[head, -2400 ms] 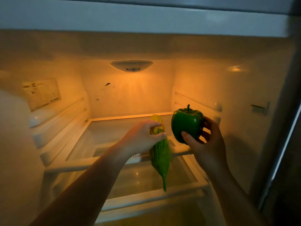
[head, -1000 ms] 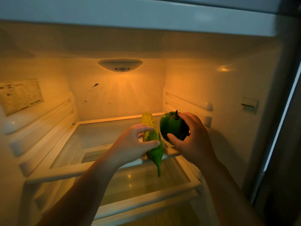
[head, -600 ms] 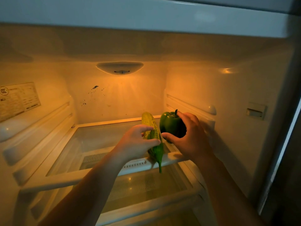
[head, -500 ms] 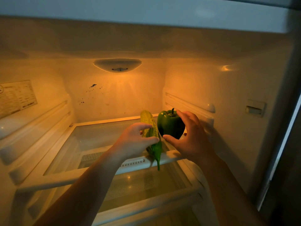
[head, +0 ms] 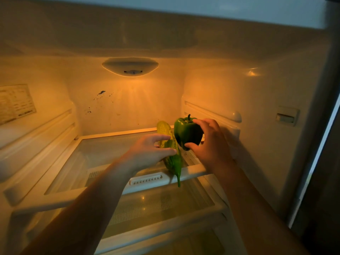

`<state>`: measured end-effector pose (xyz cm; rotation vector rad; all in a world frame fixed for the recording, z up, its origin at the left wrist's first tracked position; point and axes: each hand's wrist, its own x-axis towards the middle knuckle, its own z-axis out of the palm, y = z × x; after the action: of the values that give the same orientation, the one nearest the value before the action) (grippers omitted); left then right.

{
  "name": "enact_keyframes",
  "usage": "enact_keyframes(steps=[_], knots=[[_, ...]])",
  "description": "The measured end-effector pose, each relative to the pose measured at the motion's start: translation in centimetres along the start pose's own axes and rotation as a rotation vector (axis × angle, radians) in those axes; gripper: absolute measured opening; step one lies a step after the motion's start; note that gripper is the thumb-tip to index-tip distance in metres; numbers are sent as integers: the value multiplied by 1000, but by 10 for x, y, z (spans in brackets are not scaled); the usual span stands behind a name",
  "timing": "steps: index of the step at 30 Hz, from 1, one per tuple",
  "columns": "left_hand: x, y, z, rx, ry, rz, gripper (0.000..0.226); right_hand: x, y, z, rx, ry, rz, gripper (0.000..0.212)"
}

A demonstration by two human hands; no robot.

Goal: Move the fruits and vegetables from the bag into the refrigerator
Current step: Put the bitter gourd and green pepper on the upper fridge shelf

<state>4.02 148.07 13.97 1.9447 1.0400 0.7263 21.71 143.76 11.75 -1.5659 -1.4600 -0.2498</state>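
Both my arms reach into the open refrigerator. My left hand (head: 149, 151) grips a long bumpy green bitter gourd (head: 173, 159) around its middle; its yellowish end points to the back wall and its thin stem hangs over the front rail of the glass shelf (head: 110, 153). My right hand (head: 209, 144) holds a green bell pepper (head: 184, 132) upright, stem up, thumb under it and fingers over its right side. The pepper hangs just above the shelf's right part, close beside the gourd. The bag is not in view.
The fridge's inner light (head: 130, 67) glows on the back wall. Shelf rails (head: 211, 111) run along both side walls. A lower glass shelf (head: 156, 205) lies beneath the upper one. A label (head: 15, 103) sticks on the left wall. The door edge (head: 316, 144) is at right.
Both hands have moved deeper into the fridge and lower toward the glass shelf, carrying the gourd and pepper. The pepper has come closer to the gourd.
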Motion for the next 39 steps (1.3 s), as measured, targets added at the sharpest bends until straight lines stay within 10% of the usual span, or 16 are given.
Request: enact_keyframes(steps=[26, 39], knots=[[5, 9, 15, 29, 157, 58, 46, 12, 4, 3, -164, 38, -40, 70], [-44, -2, -5, -6, 184, 254, 36, -59, -21, -38, 233, 75, 78, 47]])
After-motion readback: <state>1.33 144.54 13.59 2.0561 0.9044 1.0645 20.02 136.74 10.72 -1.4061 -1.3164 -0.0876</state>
